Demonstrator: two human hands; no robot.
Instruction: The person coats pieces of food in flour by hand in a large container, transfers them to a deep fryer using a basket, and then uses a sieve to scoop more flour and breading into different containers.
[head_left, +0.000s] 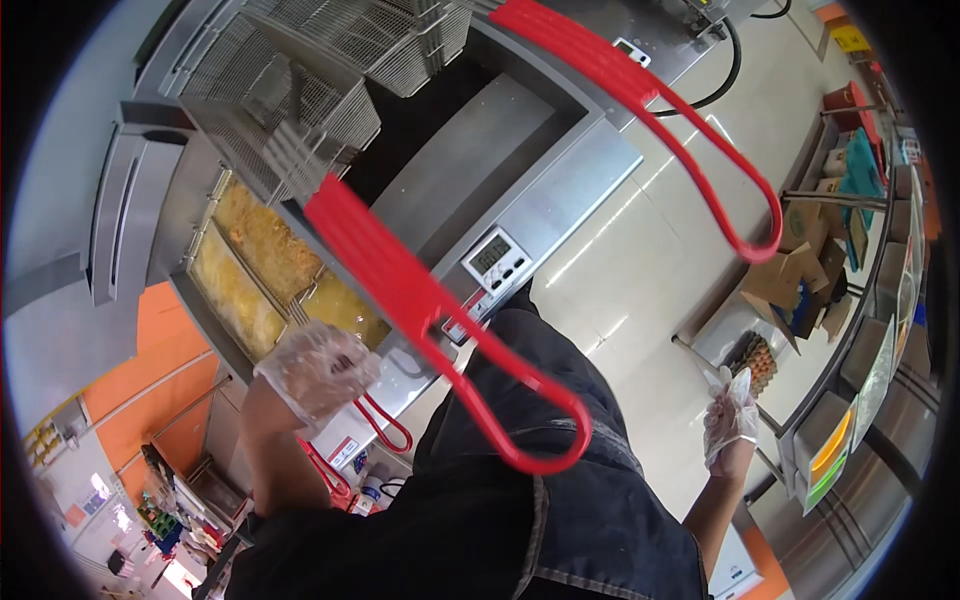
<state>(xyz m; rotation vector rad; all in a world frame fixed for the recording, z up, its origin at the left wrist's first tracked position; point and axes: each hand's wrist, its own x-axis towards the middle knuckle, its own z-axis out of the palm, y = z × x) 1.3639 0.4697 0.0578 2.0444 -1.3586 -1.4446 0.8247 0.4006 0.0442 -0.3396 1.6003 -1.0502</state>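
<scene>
My left hand (319, 367), in a clear plastic glove, is at the front of a deep fryer (217, 345). It is closed over the handle of a fryer basket, and the red loop (386, 424) of that handle comes out below it. Golden breaded food (262, 232) sits in bubbling oil (345, 304) in this vat. My right hand (731, 427), gloved too, hangs out to the right with nothing visible in it. Its fingers are partly bent. Wire baskets (330, 112) hang above the neighbouring dark vat, and a long red handle (390, 270) reaches towards me.
A second red handle (622, 82) juts out over the floor. On the fryer's front edge sits a digital timer (496, 259); another timer (631, 52) lies farther back. To the right, a wire shelf holds an open cardboard box (795, 277) and trays of eggs (757, 361).
</scene>
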